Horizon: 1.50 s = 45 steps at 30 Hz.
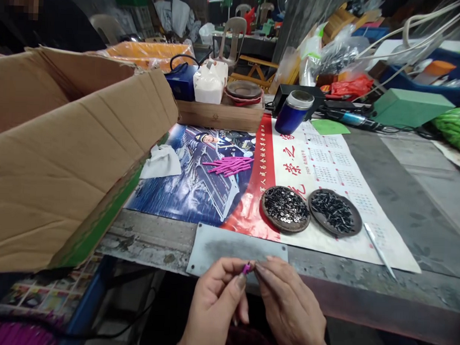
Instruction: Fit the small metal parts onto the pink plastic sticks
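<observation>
At the table's front edge my left hand (220, 303) pinches a small magenta stick (246, 268), most of it hidden by the fingers. My right hand (289, 300) meets it there, its thumb and fingertips closed at the stick's end; what they hold, if anything, is hidden. Just beyond both hands lies a grey metal plate (231, 247) with a dark smudged middle. A pile of magenta sticks (230, 165) rests on the poster. Small dark and shiny metal parts fill one round dish (284, 227); thin black pin-like pieces lie in the other dish (358, 217).
A large open cardboard box (82, 172) takes up the left side. White tweezers (380, 250) lie on the calendar poster (351, 171), right of the dishes. Behind stand a blue cup (290, 116) and a wooden tray (220, 116). More magenta pieces (24, 331) sit low at left.
</observation>
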Each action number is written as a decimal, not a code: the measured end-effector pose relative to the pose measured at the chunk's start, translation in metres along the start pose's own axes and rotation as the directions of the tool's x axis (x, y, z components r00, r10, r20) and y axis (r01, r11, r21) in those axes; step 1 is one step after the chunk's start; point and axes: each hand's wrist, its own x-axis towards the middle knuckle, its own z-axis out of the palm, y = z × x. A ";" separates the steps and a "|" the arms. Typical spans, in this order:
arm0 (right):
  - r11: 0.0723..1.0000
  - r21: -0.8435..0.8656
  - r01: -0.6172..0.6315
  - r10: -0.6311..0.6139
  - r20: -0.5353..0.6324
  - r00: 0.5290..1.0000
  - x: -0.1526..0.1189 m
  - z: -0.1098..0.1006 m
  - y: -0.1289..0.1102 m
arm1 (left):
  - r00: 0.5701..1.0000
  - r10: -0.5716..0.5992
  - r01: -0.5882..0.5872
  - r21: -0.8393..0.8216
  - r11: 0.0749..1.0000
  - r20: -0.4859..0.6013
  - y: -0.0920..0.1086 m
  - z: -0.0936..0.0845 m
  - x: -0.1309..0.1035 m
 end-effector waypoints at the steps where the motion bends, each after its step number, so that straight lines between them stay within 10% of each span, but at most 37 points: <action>1: 0.999 -0.001 -0.035 0.035 -0.012 0.999 0.000 0.001 -0.001 | 1.000 -0.006 0.006 -0.010 1.000 0.002 0.001 0.002 0.000; 7: 0.951 0.148 -0.273 0.277 -0.012 0.961 0.002 0.005 -0.011 | 0.999 0.033 -0.033 -0.039 0.999 -0.012 -0.002 0.004 0.000; 21: 0.959 0.214 -0.183 0.199 -0.054 0.978 0.006 0.016 -0.024 | 0.979 0.201 -0.200 -0.029 0.979 0.032 -0.016 -0.007 -0.005; 29: 0.851 0.441 -0.285 0.331 -0.029 0.943 0.011 0.018 -0.038 | 0.883 0.458 -0.468 0.124 0.875 0.100 -0.017 -0.013 -0.013; 45: 0.940 0.338 -0.053 0.059 -0.007 0.998 0.020 0.037 -0.043 | 0.774 0.612 -0.626 0.335 0.704 0.161 -0.007 -0.026 -0.022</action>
